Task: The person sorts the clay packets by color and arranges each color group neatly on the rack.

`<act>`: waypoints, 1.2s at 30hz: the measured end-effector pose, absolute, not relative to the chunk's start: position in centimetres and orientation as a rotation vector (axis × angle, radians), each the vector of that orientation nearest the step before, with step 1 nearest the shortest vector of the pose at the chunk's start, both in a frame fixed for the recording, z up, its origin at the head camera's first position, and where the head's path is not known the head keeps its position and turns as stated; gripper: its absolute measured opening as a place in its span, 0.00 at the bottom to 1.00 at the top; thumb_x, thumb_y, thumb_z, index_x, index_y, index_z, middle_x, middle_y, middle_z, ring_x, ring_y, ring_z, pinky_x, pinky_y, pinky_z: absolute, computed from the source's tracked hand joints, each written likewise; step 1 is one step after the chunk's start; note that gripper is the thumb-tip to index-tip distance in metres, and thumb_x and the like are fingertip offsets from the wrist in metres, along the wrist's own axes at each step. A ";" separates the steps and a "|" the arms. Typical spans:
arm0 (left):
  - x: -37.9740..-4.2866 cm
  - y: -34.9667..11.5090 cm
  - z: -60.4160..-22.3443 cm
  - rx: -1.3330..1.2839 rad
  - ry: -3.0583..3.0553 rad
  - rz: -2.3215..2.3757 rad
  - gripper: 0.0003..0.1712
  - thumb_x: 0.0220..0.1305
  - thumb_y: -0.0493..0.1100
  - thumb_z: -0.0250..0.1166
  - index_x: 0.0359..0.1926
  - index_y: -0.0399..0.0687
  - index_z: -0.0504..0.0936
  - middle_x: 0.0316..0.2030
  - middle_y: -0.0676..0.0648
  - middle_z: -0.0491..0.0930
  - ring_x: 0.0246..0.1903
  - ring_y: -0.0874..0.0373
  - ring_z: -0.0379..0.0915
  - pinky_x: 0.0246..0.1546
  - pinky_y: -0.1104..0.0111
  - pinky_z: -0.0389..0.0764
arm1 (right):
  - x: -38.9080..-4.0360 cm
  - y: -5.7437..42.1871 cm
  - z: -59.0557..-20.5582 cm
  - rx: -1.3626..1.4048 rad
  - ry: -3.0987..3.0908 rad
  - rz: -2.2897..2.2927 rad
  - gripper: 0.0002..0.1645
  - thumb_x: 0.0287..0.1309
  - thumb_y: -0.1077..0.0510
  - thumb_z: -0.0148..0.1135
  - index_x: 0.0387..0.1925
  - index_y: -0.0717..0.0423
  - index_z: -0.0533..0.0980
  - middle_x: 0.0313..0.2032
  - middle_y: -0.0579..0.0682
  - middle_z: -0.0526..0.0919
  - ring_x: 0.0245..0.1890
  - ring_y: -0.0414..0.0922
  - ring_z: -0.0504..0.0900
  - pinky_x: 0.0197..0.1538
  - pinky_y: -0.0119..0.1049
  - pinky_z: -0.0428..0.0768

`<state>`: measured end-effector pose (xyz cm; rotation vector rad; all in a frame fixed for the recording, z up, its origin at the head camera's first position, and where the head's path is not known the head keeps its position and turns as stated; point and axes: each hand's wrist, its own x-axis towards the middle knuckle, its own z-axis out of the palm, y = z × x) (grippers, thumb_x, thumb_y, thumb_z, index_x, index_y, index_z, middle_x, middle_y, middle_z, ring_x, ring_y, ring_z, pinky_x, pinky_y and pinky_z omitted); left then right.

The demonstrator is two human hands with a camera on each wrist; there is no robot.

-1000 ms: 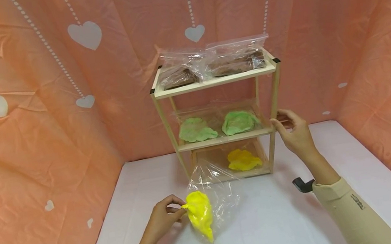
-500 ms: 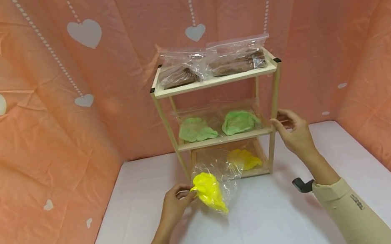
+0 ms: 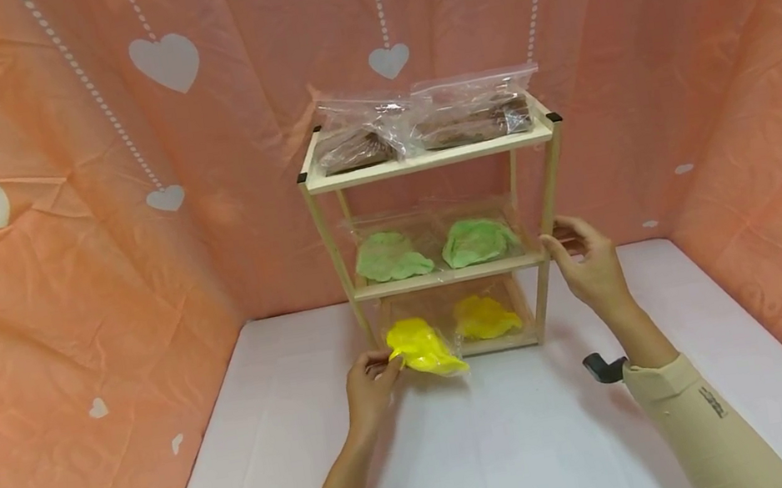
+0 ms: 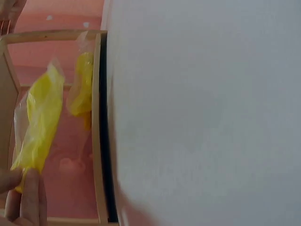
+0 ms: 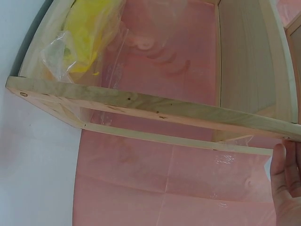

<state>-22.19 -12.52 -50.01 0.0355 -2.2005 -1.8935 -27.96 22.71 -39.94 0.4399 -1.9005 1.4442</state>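
My left hand [image 3: 367, 391] pinches one end of a clear plastic bag holding a bright yellow dough-like lump [image 3: 423, 349]. The bag is at the front left of the bottom level of a three-level wooden shelf rack [image 3: 449, 277]. In the left wrist view, thumb and fingers grip the near end of the yellow bag [image 4: 42, 113], which overlaps the bottom level. A second yellow bag [image 3: 485, 317] lies on the right of that level. My right hand [image 3: 592, 269] holds the rack's right front post at middle-shelf height, thumb in front; its fingers [image 5: 281, 176] show at the right wrist view's edge.
Two bags with green lumps [image 3: 393, 256] lie side by side on the middle shelf. On the top shelf sit two zip bags with brown contents [image 3: 471, 122]. The rack stands on a white tabletop [image 3: 526, 435], before a pink curtain [image 3: 269, 237] with hearts.
My left hand has moved forward, up and to the right, bringing the yellow bag from in front of the rack to its bottom level. My right hand stays on the post.
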 end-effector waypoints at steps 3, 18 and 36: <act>-22.3 -11.9 -49.9 0.077 -2.165 -1.859 0.11 0.70 0.32 0.72 0.49 0.29 0.83 0.44 0.36 0.83 0.43 0.49 0.86 0.42 0.70 0.89 | -28.0 22.6 -39.9 0.442 -1.905 1.443 0.18 0.65 0.76 0.69 0.56 0.74 0.81 0.39 0.43 0.84 0.37 0.27 0.83 0.44 0.16 0.80; -23.2 -9.7 -50.9 0.178 -1.970 -1.835 0.09 0.71 0.30 0.71 0.48 0.32 0.81 0.48 0.35 0.82 0.47 0.47 0.82 0.41 0.77 0.83 | -28.2 22.3 -40.0 0.450 -1.908 1.466 0.16 0.66 0.75 0.68 0.55 0.75 0.80 0.40 0.54 0.86 0.36 0.28 0.84 0.44 0.17 0.81; -24.6 -8.1 -51.6 0.218 -1.902 -1.713 0.08 0.68 0.27 0.72 0.45 0.33 0.82 0.48 0.35 0.79 0.51 0.39 0.81 0.56 0.53 0.85 | -28.0 22.6 -40.0 0.423 -1.917 1.449 0.17 0.68 0.73 0.69 0.56 0.74 0.81 0.40 0.57 0.86 0.37 0.27 0.83 0.44 0.16 0.80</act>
